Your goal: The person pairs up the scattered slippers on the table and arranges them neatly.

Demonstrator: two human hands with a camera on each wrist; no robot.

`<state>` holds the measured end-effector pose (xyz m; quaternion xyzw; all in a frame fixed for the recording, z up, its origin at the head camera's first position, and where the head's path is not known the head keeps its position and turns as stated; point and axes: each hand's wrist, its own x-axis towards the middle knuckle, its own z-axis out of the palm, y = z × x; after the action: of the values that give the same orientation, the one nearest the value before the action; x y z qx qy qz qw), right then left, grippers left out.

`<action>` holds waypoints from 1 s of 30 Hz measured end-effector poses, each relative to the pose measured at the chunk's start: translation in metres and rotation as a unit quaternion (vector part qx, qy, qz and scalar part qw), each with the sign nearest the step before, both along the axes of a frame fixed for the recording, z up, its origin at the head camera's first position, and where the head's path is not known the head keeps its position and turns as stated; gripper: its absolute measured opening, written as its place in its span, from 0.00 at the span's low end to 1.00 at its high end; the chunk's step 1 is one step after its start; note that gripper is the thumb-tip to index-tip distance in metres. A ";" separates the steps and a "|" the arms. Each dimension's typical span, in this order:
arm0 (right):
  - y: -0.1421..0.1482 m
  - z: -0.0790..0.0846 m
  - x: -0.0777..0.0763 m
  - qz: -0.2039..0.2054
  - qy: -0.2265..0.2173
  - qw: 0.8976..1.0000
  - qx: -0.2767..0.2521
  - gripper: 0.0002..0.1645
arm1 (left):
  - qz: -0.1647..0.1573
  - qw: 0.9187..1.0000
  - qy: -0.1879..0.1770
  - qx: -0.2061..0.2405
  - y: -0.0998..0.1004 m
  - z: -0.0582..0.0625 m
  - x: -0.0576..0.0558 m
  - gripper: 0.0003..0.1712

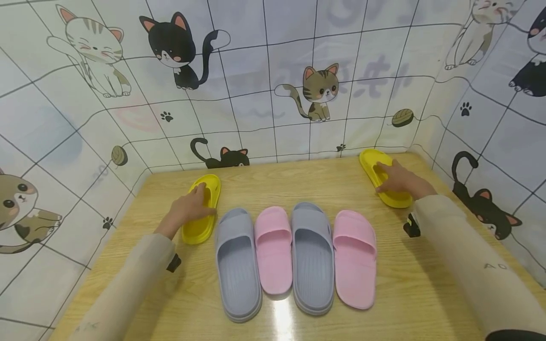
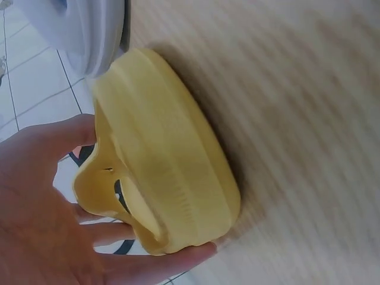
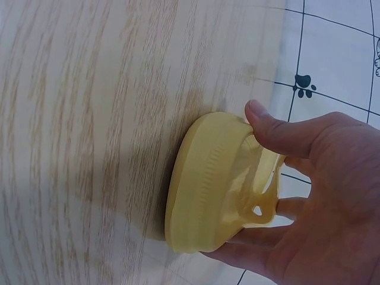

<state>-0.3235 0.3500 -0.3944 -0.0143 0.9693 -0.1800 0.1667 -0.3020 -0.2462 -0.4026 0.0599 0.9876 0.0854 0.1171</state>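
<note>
Gripping one yellow slipper apiece, thumb opposite fingers, left hand and right hand likely need even pressure, clear of the grey slipper beside the left thumb.

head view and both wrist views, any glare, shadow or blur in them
Head view: bright glare on the tabletop just below the left pink slipper, soft shadows beside both sleeves; left wrist view: the tabletop's grain looks smeared; right wrist view: grain looks crisper, dark shadow beside the yellow slipper.
</note>
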 end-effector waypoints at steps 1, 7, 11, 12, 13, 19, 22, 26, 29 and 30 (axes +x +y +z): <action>0.000 0.000 0.000 -0.001 -0.002 1.000 0.001 0.58 | 0.001 1.000 0.001 0.001 -0.001 -0.001 -0.002 0.58; -0.001 -0.002 -0.001 -0.006 -0.006 1.000 0.005 0.58 | 0.017 1.000 0.020 0.011 -0.004 -0.004 -0.014 0.58; -0.002 -0.001 0.000 -0.001 0.001 1.000 0.011 0.57 | 0.031 0.999 0.033 0.013 -0.002 -0.006 -0.020 0.58; -0.002 -0.001 0.000 0.000 0.003 1.000 0.012 0.57 | 0.035 0.999 0.035 0.014 -0.001 -0.007 -0.021 0.58; -0.002 -0.001 0.000 0.001 0.004 1.000 0.012 0.57 | 0.037 0.999 0.037 0.014 -0.001 -0.007 -0.022 0.59; -0.002 -0.001 0.002 0.000 0.006 1.000 0.007 0.57 | 0.048 0.999 0.011 0.016 0.008 -0.003 -0.020 0.59; -0.003 -0.001 0.002 -0.001 0.005 1.000 0.008 0.57 | 0.051 0.998 -0.009 0.019 0.010 0.000 -0.017 0.63; -0.004 -0.002 0.001 -0.008 0.001 1.000 0.009 0.57 | 0.050 0.998 -0.023 0.021 0.011 0.002 -0.016 0.68; -0.004 0.000 0.003 -0.011 -0.004 1.000 0.009 0.57 | 0.046 0.999 -0.022 0.021 0.012 0.001 -0.019 0.67; -0.005 0.000 0.004 -0.012 -0.005 1.000 0.008 0.57 | 0.044 0.999 -0.020 0.021 0.012 0.001 -0.020 0.67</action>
<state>-0.3197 0.3455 -0.3941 -0.0004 0.9700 -0.1742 0.1697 -0.3218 -0.2346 -0.4020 0.0176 0.9847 0.1127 0.1317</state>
